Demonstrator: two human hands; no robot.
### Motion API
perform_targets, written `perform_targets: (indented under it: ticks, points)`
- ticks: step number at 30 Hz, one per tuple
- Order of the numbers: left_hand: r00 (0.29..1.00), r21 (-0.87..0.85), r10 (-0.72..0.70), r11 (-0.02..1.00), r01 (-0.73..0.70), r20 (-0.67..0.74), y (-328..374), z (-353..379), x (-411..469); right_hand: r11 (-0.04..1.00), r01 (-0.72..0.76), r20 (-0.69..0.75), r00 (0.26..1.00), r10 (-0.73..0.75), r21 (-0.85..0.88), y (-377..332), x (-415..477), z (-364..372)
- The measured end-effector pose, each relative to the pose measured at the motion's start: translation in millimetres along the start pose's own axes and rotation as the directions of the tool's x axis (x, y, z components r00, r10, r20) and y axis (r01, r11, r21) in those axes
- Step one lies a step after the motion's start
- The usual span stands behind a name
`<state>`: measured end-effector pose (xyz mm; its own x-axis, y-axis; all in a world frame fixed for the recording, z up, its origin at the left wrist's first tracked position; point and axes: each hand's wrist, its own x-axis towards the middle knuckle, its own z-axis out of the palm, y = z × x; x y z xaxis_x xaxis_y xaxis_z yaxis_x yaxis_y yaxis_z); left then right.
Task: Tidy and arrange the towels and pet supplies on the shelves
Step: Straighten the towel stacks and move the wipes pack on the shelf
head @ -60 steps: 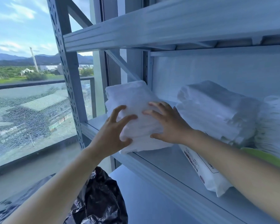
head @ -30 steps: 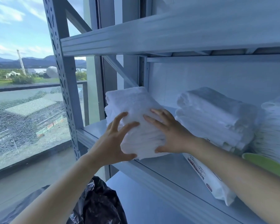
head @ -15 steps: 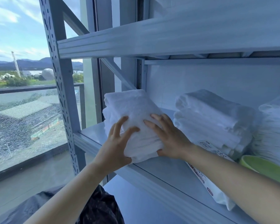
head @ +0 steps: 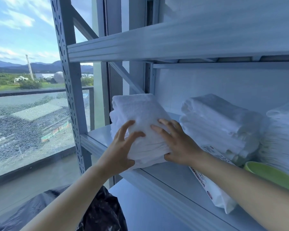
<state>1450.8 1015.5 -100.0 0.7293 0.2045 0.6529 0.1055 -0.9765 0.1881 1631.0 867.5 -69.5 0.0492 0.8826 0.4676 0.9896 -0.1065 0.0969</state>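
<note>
Your left hand (head: pixel 120 150) and right hand (head: pixel 178 144) both clasp the folded white towel stack (head: pixel 140 114), with your fingers spread over its top and your thumbs hooked against its front fold. The stack sits at the left end of the shelf (head: pixel 170 179), with its front fold right at the front edge. A strip of bare shelf lies between its left side and the perforated corner post (head: pixel 70 97). On the right, a narrow gap separates it from the second towel pile (head: pixel 220 124). A white printed packet (head: pixel 213 192) leans against that pile, its near end close to the front edge and just beside your right wrist. A green bowl (head: pixel 270 175) sits to the right of the packet. The upper shelf beam (head: pixel 173 40) is well above the stack. A black bag (head: pixel 103 210) lies below your left forearm.
</note>
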Motion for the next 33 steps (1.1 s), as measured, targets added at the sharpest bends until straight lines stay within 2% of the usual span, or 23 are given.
perform_targets:
  ticks: [9, 15, 20, 27, 30, 33]
  points:
    - [1.000, -0.077, 0.004, 0.997, -0.003, 0.010, 8, 1, -3, 0.999, -0.007, -0.058, 0.998, 0.005, -0.031, 2, -20, -9]
    - [0.998, 0.018, -0.016, 1.000, 0.015, 0.056, -8, -6, 5, 0.998, -0.011, -0.019, 1.000, 0.010, -0.070, 2, -9, -15]
    - [0.995, 0.099, 0.054, 0.993, -0.062, 0.083, -15, -13, 3, 1.000, -0.021, -0.001, 1.000, 0.021, 0.014, 9, 3, -22]
    - [0.996, 0.020, 0.073, 0.997, -0.074, 0.049, -23, -29, 13, 0.993, 0.021, -0.081, 0.997, -0.011, 0.116, -4, 23, -24]
    - [0.999, -0.001, 0.020, 1.000, -0.020, 0.038, -30, -31, 18, 0.992, 0.006, -0.066, 0.998, 0.003, 0.127, -8, 32, -26]
    - [0.994, -0.108, -0.079, 0.990, 0.086, 0.070, -37, -32, 21, 0.984, -0.045, -0.054, 0.997, 0.055, 0.171, -5, 40, -28]
